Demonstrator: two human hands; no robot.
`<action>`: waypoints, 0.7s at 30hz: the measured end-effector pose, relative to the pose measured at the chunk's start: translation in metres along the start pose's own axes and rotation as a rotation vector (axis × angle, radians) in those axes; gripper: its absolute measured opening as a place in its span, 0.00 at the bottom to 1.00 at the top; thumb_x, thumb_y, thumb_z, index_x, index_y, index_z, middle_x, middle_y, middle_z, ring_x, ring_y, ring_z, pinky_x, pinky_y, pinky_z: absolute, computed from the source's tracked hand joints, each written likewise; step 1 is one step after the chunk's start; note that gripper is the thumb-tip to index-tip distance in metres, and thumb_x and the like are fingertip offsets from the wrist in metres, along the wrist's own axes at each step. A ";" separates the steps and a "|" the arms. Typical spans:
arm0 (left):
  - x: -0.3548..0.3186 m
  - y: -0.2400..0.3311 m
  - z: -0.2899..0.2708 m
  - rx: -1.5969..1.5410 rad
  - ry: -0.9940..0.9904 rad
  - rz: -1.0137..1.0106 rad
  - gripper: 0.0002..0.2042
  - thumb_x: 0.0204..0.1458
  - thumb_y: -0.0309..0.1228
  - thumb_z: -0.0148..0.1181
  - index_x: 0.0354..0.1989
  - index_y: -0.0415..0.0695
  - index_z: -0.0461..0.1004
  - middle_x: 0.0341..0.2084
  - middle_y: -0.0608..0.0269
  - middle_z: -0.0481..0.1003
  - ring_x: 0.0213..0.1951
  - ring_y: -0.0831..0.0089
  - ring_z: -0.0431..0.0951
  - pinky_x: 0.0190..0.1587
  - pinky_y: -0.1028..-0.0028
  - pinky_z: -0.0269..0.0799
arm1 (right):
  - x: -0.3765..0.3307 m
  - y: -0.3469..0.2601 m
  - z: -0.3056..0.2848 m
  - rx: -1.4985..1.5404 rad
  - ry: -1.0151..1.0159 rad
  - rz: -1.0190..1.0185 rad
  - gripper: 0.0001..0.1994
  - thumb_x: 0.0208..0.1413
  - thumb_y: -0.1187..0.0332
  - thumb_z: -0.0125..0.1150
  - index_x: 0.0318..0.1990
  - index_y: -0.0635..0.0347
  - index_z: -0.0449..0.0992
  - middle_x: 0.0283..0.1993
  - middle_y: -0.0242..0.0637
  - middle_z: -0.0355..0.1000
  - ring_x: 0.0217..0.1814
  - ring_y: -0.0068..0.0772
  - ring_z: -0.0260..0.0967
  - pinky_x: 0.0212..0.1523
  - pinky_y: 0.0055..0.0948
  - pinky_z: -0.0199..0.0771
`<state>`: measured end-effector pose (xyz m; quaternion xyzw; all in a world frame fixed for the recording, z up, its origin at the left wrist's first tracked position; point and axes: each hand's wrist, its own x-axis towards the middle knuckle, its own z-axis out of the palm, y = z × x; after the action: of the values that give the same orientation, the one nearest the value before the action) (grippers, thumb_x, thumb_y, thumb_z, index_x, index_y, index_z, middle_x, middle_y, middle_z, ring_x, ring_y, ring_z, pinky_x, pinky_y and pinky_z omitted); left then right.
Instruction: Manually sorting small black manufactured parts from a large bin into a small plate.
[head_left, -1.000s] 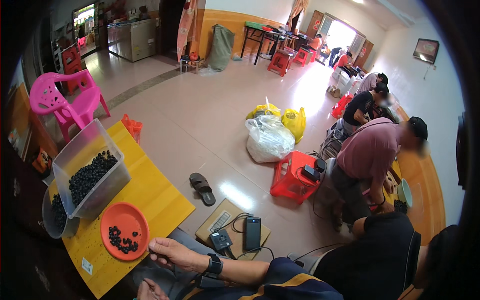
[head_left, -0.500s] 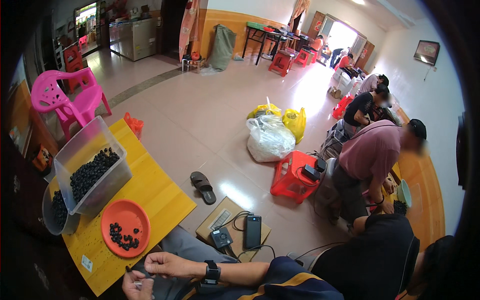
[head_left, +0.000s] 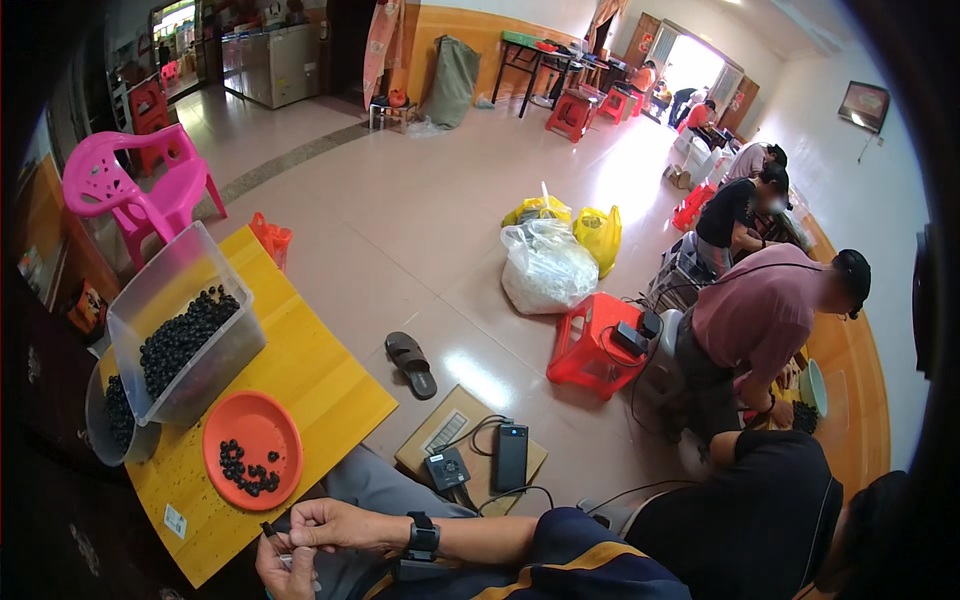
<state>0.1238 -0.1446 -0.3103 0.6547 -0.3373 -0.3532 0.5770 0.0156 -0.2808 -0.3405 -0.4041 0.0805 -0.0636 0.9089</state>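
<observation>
Room: large tiled hall, with a pink plastic chair (head_left: 130, 195) at the left and other people seated low along the right wall.
Surface: yellow wooden table (head_left: 300, 375) at the lower left, its near edge just above the person's hands.
Right hand (head_left: 335, 525): lies across the lower middle, a black wristwatch (head_left: 422, 537) on its wrist; the fingers are pinched narrow at the tip, on a small dark object (head_left: 267, 529).
Left hand (head_left: 283, 570): sits just below the right one at the picture's lower edge, fingers curled up to meet the same dark object; whether it truly grips it I cannot tell.
Small dark object: between the two hands' fingertips, just off the table's near edge; too small to tell what it is.
Orange plate (head_left: 252, 462): on the table above the hands, holding a scatter of dark round berries (head_left: 245, 468).
Clear plastic tub (head_left: 180, 325): farther back on the table, part-filled with the same dark berries.
Floor: a red plastic stool (head_left: 595, 345), a sandal (head_left: 411, 364) and a cardboard box (head_left: 470, 455).
</observation>
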 end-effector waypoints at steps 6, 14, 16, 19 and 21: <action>0.000 0.017 0.009 -0.126 -0.021 -0.203 0.08 0.59 0.32 0.56 0.43 0.42 0.70 0.23 0.70 0.71 0.15 0.89 0.61 0.14 0.88 0.57 | -0.002 0.001 -0.007 0.068 0.012 -0.013 0.13 0.60 0.54 0.60 0.33 0.52 0.68 0.26 0.19 0.67 0.22 0.07 0.56 0.19 0.10 0.51; 0.009 -0.013 -0.001 0.036 -0.032 0.016 0.08 0.58 0.28 0.59 0.42 0.40 0.70 0.29 0.66 0.74 0.20 0.87 0.66 0.21 0.85 0.62 | 0.000 0.003 -0.009 0.118 0.001 -0.025 0.14 0.60 0.53 0.60 0.34 0.51 0.68 0.25 0.18 0.64 0.22 0.08 0.56 0.19 0.11 0.51; 0.010 -0.007 0.007 0.101 -0.008 0.116 0.09 0.57 0.28 0.60 0.42 0.38 0.71 0.31 0.65 0.75 0.23 0.84 0.69 0.25 0.83 0.65 | 0.001 0.004 -0.009 0.053 0.017 -0.028 0.14 0.60 0.53 0.60 0.34 0.51 0.68 0.25 0.18 0.63 0.21 0.08 0.55 0.19 0.11 0.50; 0.008 -0.001 0.007 0.228 0.002 0.196 0.10 0.56 0.27 0.60 0.43 0.36 0.71 0.34 0.62 0.75 0.31 0.79 0.73 0.33 0.80 0.69 | 0.002 0.005 -0.010 0.045 0.024 -0.043 0.14 0.61 0.53 0.59 0.35 0.52 0.68 0.26 0.18 0.63 0.21 0.07 0.55 0.19 0.11 0.50; 0.007 0.001 0.005 0.292 -0.008 0.175 0.11 0.56 0.27 0.60 0.44 0.35 0.71 0.34 0.61 0.75 0.34 0.77 0.74 0.35 0.78 0.70 | 0.001 0.002 -0.007 0.078 0.031 -0.029 0.13 0.61 0.54 0.59 0.35 0.52 0.68 0.26 0.18 0.63 0.21 0.07 0.55 0.19 0.11 0.51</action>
<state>0.1230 -0.1535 -0.3108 0.6983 -0.4431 -0.2513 0.5029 0.0153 -0.2848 -0.3463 -0.3684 0.0862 -0.0862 0.9216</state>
